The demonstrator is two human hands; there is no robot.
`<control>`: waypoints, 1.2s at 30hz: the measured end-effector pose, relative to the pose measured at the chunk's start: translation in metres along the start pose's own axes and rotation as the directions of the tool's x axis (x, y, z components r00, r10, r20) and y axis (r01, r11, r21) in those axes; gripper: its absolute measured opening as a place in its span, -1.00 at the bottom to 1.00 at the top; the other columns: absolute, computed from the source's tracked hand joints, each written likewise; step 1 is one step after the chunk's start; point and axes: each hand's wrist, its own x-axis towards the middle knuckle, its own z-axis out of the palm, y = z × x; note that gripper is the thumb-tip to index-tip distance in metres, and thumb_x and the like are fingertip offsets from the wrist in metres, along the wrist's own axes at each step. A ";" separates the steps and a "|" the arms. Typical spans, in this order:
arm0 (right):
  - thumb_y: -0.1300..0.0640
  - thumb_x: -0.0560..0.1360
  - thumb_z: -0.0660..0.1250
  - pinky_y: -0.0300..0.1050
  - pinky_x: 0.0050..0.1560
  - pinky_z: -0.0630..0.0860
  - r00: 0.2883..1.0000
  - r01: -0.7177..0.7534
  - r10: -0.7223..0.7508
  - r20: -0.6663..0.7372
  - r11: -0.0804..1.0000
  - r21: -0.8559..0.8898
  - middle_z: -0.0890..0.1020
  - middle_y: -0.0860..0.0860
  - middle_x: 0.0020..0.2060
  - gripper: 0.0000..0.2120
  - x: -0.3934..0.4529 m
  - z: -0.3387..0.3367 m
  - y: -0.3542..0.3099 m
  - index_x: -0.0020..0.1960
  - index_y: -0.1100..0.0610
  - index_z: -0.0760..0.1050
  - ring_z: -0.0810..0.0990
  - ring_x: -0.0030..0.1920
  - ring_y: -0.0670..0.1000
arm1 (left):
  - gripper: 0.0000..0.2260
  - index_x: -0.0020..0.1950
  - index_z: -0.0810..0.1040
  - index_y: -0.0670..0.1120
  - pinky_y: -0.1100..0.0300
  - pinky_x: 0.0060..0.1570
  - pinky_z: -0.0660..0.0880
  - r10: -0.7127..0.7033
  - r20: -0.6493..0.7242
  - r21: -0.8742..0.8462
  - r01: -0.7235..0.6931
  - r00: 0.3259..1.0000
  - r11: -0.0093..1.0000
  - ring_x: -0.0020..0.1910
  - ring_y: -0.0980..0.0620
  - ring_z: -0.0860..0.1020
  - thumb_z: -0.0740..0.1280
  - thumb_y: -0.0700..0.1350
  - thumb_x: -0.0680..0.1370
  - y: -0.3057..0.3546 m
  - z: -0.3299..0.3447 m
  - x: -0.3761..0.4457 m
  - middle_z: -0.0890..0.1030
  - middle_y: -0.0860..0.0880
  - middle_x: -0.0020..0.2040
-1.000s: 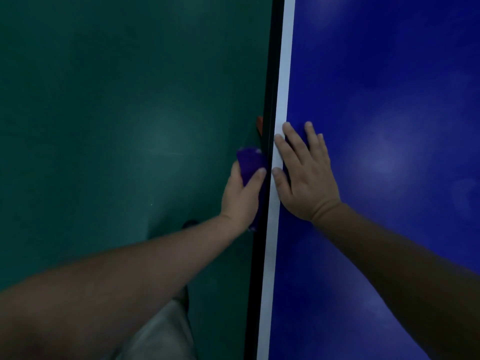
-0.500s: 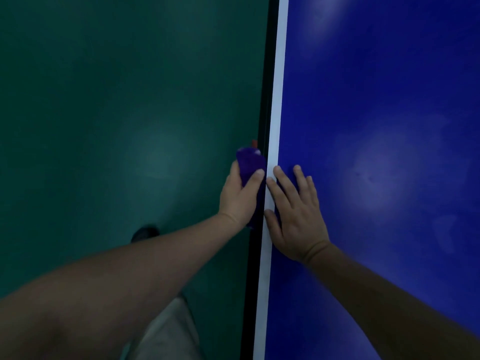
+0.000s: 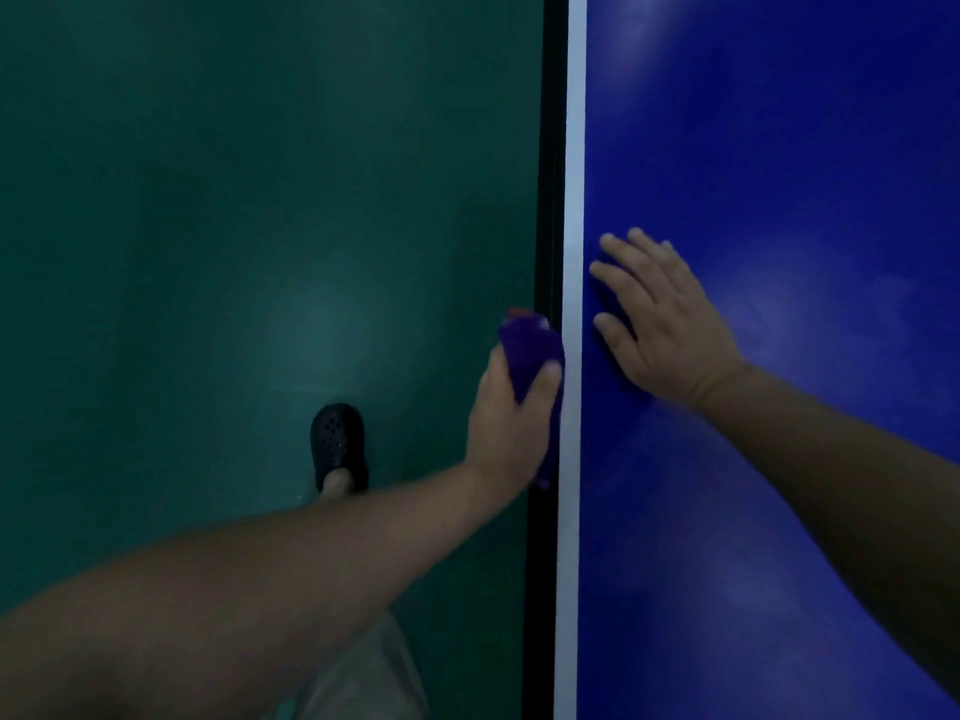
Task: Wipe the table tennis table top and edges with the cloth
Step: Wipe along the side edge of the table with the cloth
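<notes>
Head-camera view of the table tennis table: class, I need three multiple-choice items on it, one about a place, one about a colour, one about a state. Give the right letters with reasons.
1. Where is the cloth held?
A. Against the table's side edge
B. In the middle of the blue top
C. On the floor

2. What colour is the cloth?
A. White
B. Purple
C. Yellow

3. How is the right hand?
A. Closed in a fist
B. Gripping a paddle
C. Flat and open on the table top

Answers:
1 A: the left hand presses it to the dark edge beside the white line.
2 B: the bunched fabric shows purple above the thumb.
3 C: its fingers lie spread on the blue surface, holding nothing.
</notes>
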 end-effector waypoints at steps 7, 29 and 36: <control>-0.11 0.65 0.03 0.18 0.56 0.01 0.998 0.031 -0.031 0.054 1.000 0.006 0.27 0.19 0.54 -0.42 0.083 0.003 0.034 0.51 0.25 0.28 0.14 0.56 0.23 | -0.67 0.26 0.38 0.42 -0.13 0.06 0.56 -0.013 0.043 0.015 0.013 0.999 1.000 0.00 0.07 0.61 0.25 0.25 0.49 0.026 0.004 0.033 0.60 0.09 0.08; -0.13 0.68 -0.06 0.29 0.55 -0.02 0.997 -0.056 0.052 0.059 0.996 0.074 0.08 0.16 0.60 -0.43 0.086 0.024 0.046 0.61 0.11 0.10 -0.04 0.60 0.23 | -0.70 0.18 0.40 0.32 0.13 0.10 0.45 -0.008 -0.052 0.053 0.010 0.999 0.999 0.04 0.16 0.56 0.24 0.24 0.46 0.091 0.014 0.210 0.60 0.09 0.11; -0.14 0.66 0.00 0.28 0.55 0.00 0.995 -0.075 0.068 0.074 0.992 0.102 0.08 0.16 0.60 -0.41 0.087 0.023 0.046 0.61 0.11 0.08 -0.02 0.60 0.21 | -0.67 0.21 0.36 0.53 0.23 0.16 0.44 0.007 0.061 -0.007 -0.007 0.998 1.000 0.18 0.20 0.54 0.27 0.24 0.48 0.057 0.007 0.150 0.57 0.17 0.22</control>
